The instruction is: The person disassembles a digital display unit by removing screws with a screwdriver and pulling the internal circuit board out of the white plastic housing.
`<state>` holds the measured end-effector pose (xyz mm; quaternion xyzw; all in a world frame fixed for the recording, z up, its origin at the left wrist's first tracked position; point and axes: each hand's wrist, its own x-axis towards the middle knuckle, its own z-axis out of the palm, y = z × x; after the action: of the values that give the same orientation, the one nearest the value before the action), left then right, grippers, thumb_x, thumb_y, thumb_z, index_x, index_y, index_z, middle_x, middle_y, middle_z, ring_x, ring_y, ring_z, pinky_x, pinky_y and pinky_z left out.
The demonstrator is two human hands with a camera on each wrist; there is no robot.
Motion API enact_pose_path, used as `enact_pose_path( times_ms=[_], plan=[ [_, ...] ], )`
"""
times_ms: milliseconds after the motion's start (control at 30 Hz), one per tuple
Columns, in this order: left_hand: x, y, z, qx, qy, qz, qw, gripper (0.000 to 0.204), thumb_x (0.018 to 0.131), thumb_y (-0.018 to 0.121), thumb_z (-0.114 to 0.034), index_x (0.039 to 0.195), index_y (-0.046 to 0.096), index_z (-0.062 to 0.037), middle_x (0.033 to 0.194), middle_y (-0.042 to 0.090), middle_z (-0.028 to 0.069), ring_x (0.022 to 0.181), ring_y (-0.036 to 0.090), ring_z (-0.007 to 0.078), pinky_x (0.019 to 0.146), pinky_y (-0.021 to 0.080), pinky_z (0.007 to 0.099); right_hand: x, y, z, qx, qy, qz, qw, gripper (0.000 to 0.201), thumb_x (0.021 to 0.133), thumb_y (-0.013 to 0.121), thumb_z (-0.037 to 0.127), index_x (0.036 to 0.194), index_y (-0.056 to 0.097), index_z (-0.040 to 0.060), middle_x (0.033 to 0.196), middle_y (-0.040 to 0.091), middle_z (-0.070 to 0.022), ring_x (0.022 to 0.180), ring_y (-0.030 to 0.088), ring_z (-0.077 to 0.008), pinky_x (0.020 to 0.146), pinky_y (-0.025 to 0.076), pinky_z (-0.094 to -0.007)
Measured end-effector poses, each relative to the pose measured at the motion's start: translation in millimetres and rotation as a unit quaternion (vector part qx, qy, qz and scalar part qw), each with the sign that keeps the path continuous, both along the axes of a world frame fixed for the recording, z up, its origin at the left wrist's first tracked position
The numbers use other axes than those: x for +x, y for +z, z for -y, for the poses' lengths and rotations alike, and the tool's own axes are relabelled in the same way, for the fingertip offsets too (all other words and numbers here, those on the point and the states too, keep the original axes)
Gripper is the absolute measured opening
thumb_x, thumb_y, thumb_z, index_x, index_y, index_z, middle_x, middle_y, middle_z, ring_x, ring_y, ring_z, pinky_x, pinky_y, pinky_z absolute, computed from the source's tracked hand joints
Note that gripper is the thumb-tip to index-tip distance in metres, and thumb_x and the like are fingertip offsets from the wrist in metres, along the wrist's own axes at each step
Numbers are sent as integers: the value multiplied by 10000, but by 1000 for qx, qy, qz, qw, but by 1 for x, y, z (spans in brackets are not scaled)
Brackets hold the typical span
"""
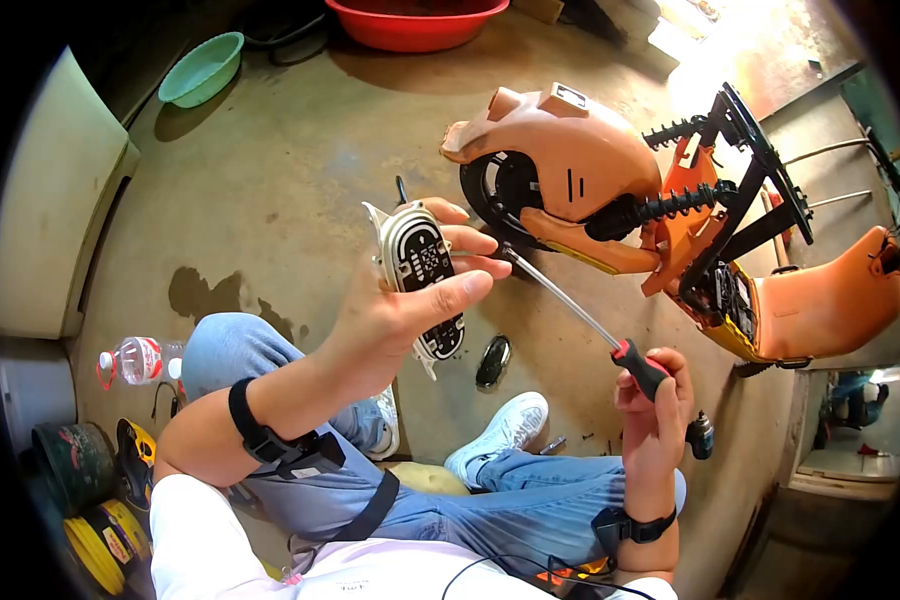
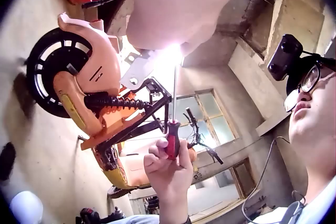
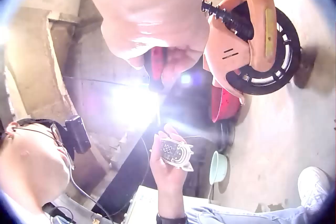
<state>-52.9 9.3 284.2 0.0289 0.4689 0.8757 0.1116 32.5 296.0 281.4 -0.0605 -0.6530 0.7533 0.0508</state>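
My left hand (image 1: pixel 375 325) holds a pale-framed dashboard display panel (image 1: pixel 425 262) with a black face, thumb across its side and the other fingers spread beyond it. In the right wrist view, segment digits show on the display panel (image 3: pixel 172 150). My right hand (image 1: pixel 658 425) grips the red and black handle of a screwdriver (image 1: pixel 570 298). Its metal shaft points up and left, with the tip right at the left fingertips. From the left wrist view, the right hand (image 2: pixel 169 179) wraps the handle below the upright shaft; the glare hides the tip.
An orange electric scooter (image 1: pixel 595 160), partly stripped, stands at the right with its shock absorbers exposed. On the floor lie a dark oval part (image 1: pixel 493 362) and a power tool (image 1: pixel 702 436). Behind are a green basin (image 1: pixel 202 70) and a red basin (image 1: pixel 418 30). Water bottles (image 1: pixel 138 360) stand left.
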Motion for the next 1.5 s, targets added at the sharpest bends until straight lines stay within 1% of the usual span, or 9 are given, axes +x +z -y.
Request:
enact_pose_path(
  times_ms=[300, 367, 467, 600, 667, 800, 1167, 1233, 1500],
  plan=[
    [2, -5, -4, -19, 6, -22, 1000, 513, 834, 755, -43, 1250, 456, -56, 1050, 672, 68, 1013, 648, 170, 910, 485, 314, 5, 2, 1, 20, 10, 8, 1000, 503, 925, 649, 407, 1174, 510, -8, 967, 611, -107, 863, 632, -180, 717, 472, -290],
    [2, -7, -4, -72, 13, -24, 997, 491, 841, 750, -34, 1240, 463, -52, 1006, 676, 53, 977, 644, 150, 888, 492, 292, 5, 3, 3, 22, -9, 13, 1000, 512, 915, 660, 409, 1169, 511, -10, 970, 597, -100, 860, 641, -183, 709, 475, -294],
    [1, -10, -6, -78, 19, -41, 996, 462, 855, 739, -21, 1229, 467, -45, 979, 674, 49, 947, 643, 136, 859, 511, 278, 7, 2, 2, 31, -4, 9, 999, 510, 909, 666, 404, 1164, 513, -9, 970, 594, -96, 848, 649, -185, 693, 478, -292],
    [-1, -15, -4, -71, 13, -67, 995, 420, 875, 712, 3, 1217, 472, -34, 968, 663, 60, 922, 642, 137, 839, 531, 280, 8, 4, 1, 39, -16, 17, 999, 511, 897, 672, 401, 1161, 516, -8, 969, 592, -93, 841, 653, -185, 676, 480, -284],
    [-3, -21, -2, -121, 26, -156, 980, 389, 884, 688, 35, 1205, 480, -38, 961, 644, 70, 920, 638, 140, 824, 543, 278, 10, 3, -5, 49, -34, 2, 998, 521, 887, 673, 412, 1157, 513, -3, 960, 598, -97, 832, 650, -179, 662, 478, -274],
    [-4, -21, 3, -169, 11, -242, 955, 402, 867, 673, 89, 1195, 487, -51, 947, 609, 70, 903, 633, 140, 818, 541, 284, 12, 8, -10, 60, -32, -18, 998, 514, 886, 660, 424, 1143, 503, 8, 931, 612, -112, 815, 638, -175, 656, 472, -263],
    [-4, -16, 5, -250, 2, -317, 915, 391, 832, 679, 128, 1151, 503, -13, 948, 601, 98, 909, 658, 174, 806, 556, 300, 15, 7, -12, 66, -16, -25, 997, 494, 877, 666, 415, 1108, 506, 9, 914, 575, -118, 777, 592, -188, 651, 465, -279],
    [-5, -17, 4, -254, 13, -375, 892, 393, 816, 695, 130, 1132, 507, -7, 951, 610, 109, 888, 668, 186, 787, 559, 304, 16, 7, -12, 67, -12, -23, 997, 495, 875, 667, 415, 1107, 507, 8, 919, 571, -119, 781, 592, -188, 653, 464, -282],
    [-7, -15, 4, -254, 13, -390, 885, 403, 797, 710, 137, 1111, 511, -15, 935, 623, 112, 876, 676, 194, 758, 559, 306, 16, 8, -8, 77, -29, -19, 996, 453, 868, 654, 364, 1106, 497, 12, 913, 557, -116, 763, 565, -182, 666, 451, -285]
  ],
)
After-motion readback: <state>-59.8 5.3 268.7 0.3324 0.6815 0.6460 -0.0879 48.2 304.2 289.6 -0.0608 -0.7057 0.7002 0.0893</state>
